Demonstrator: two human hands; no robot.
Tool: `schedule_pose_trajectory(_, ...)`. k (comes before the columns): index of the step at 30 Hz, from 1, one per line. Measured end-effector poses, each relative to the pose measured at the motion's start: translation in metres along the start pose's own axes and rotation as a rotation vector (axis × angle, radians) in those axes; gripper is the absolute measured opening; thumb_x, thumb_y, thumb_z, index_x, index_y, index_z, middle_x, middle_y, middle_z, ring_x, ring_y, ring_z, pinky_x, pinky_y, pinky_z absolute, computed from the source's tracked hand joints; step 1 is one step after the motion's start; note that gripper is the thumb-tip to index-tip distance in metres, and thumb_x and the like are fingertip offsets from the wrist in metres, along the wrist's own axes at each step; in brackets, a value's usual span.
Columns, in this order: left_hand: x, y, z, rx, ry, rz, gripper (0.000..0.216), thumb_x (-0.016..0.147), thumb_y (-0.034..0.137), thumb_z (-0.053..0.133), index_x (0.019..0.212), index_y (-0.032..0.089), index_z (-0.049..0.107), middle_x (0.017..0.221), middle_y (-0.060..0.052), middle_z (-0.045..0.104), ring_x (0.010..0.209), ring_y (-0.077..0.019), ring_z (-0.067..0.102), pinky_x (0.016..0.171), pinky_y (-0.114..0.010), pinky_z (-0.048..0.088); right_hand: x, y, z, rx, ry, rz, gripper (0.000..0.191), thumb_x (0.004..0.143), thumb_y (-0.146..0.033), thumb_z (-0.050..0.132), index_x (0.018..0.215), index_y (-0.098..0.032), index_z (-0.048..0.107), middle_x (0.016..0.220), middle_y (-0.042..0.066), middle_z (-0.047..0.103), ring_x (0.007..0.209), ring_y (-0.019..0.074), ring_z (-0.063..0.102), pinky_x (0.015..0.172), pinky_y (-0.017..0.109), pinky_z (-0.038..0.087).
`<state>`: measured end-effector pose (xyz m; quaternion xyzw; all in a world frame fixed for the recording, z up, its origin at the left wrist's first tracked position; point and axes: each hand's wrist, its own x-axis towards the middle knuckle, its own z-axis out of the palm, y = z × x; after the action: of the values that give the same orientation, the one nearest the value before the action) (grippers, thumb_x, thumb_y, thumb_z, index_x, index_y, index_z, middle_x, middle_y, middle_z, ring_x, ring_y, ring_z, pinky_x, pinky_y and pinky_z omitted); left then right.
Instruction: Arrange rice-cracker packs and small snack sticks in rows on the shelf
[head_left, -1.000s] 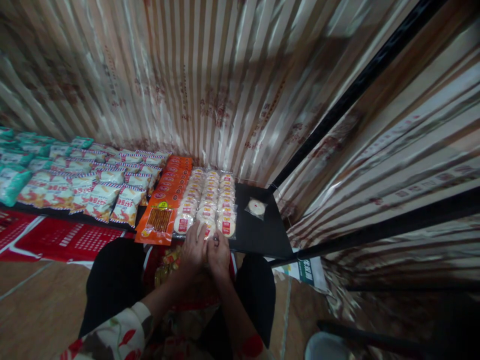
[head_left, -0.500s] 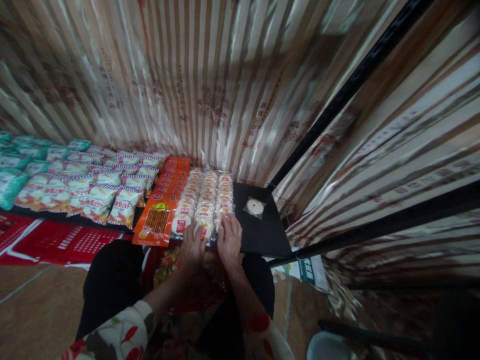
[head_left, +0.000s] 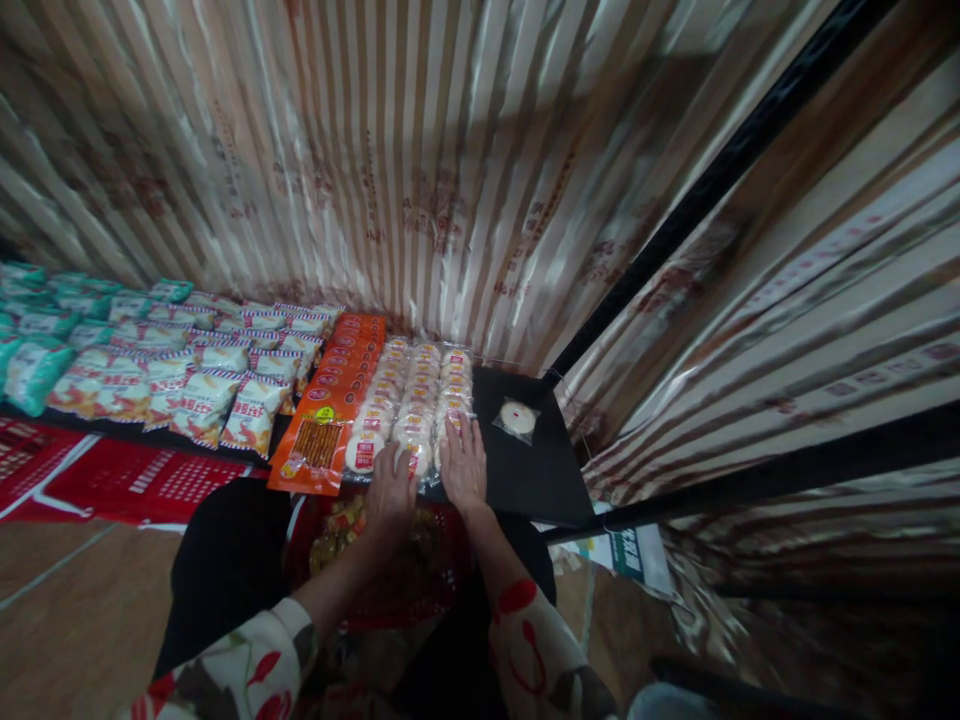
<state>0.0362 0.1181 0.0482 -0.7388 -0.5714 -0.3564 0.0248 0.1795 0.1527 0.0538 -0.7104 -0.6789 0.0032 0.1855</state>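
1. The right hand lies with its fingers stretched out, gripping nothing, over the near end of the right-hand row of wrapped white discs; the left hand bends its fingers over the middle row's near end, and I can't tell whether it pinches one.
2. Those discs sit in three overlapping rows on a black shelf, with a lone wrapped disc apart to their right.
3. Orange packets adjoin the rows on the left, then white snack bags, then teal bags.
4. Below the hands, a red basket between the knees holds small wrapped pieces.
5. Striped sheeting hangs behind, a black post slanting before it; brown tiles cover the floor.
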Motion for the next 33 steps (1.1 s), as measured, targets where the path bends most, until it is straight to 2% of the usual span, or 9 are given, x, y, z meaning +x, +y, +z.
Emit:
schedule_pose_trajectory(12, 0.007, 0.003, 0.001, -0.031, -0.024, -0.037, 0.033, 0.084, 0.019, 0.050, 0.116, 0.009, 0.052, 0.121, -0.018, 0.048, 0.114, -0.0290, 0.043, 0.095, -0.048, 0.045, 0.001, 0.005, 0.006, 0.054, 0.133, -0.118, 0.046, 0.094, -0.026, 0.032, 0.138, -0.014, 0.043, 0.151, 0.009, 0.029, 0.141, 0.0265, 0.013, 0.109, 0.047, 0.031)
schedule_pose_trajectory(25, 0.016, 0.002, 0.007, -0.044, -0.031, -0.062, 0.033, 0.084, 0.018, 0.048, 0.116, 0.010, 0.052, 0.120, -0.019, 0.049, 0.114, -0.0293, 0.044, 0.095, -0.049, 0.044, 0.001, 0.003, 0.004, 0.044, 0.131, -0.092, 0.045, 0.094, -0.026, 0.034, 0.137, -0.017, 0.045, 0.150, 0.007, 0.032, 0.140, 0.0262, 0.017, 0.109, 0.045, 0.031)
schedule_pose_trajectory(33, 0.018, 0.002, 0.013, -0.026, 0.025, -0.050, 0.032, 0.087, 0.022, 0.045, 0.116, 0.010, 0.050, 0.122, -0.019, 0.048, 0.116, -0.0296, 0.045, 0.094, -0.049, 0.045, 0.001, 0.002, 0.002, 0.039, 0.109, -0.081, 0.045, 0.094, -0.026, 0.034, 0.138, -0.017, 0.044, 0.150, 0.007, 0.032, 0.140, 0.0258, 0.016, 0.110, 0.045, 0.031)
